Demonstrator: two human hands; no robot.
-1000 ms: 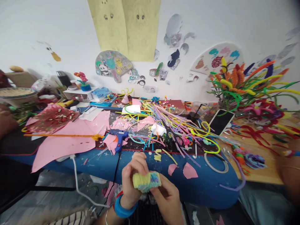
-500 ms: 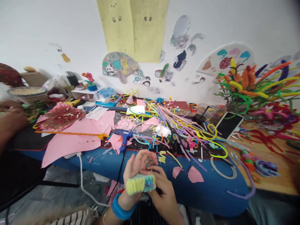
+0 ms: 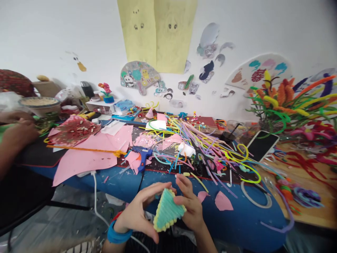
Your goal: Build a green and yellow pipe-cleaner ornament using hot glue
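A wedge of pipe cleaners [image 3: 169, 210], teal on its triangular face with a bumpy yellow border, is held up in front of me over the table's near edge. My right hand [image 3: 191, 208] grips it along the right side, with bent fingers at its upper edge. Around the left side curves my left hand [image 3: 135, 211], thumb and fingers wide apart; whether its fingertips touch the wedge I cannot tell. Just beyond my fingers lie a short yellow piece [image 3: 186, 174] and a yellow pipe cleaner [image 3: 199, 182].
A blue hot glue gun [image 3: 142, 156] lies on pink sheets [image 3: 86, 163]. Behind are scissors [image 3: 198, 164] and a pile of pipe cleaners [image 3: 195, 135]. A phone [image 3: 262, 146] leans at right. Another person's hand [image 3: 19, 131] works at far left. A white cable [image 3: 95, 196] hangs down.
The wedge has turned from its striped yellow and teal-purple side to its teal triangular face. My left hand has moved from behind it to its left, fingers spread. The view has shifted slightly left.
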